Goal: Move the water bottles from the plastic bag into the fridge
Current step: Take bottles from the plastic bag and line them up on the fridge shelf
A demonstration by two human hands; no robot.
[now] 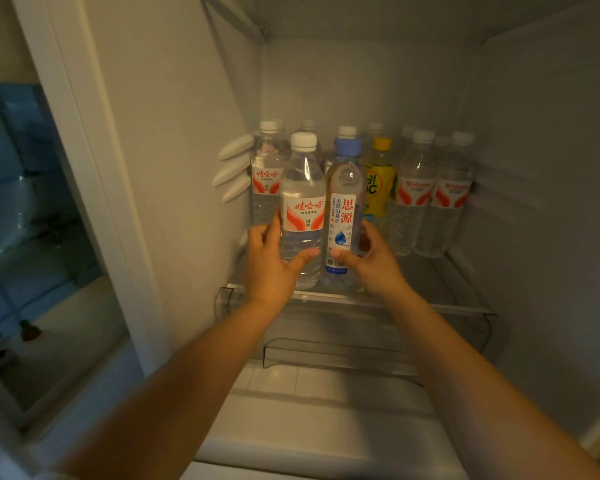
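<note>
Both arms reach into the open fridge. My left hand (269, 268) grips a clear water bottle with a white cap and red label (302, 202), upright at the front of the glass shelf (430, 308). My right hand (371, 261) grips a bottle with a blue cap and white label (343, 206) right beside it. The two bottles touch side by side. Behind them stand several more water bottles (416, 192) and a yellow drink bottle (380, 181). The plastic bag is out of view.
The fridge's left wall (174, 168) carries white shelf supports (234, 168). Under the shelf sits a clear drawer (343, 348). The right wall (551, 202) stands close to the rightmost bottles. A dark glass panel (32, 220) lies to the left, outside the fridge.
</note>
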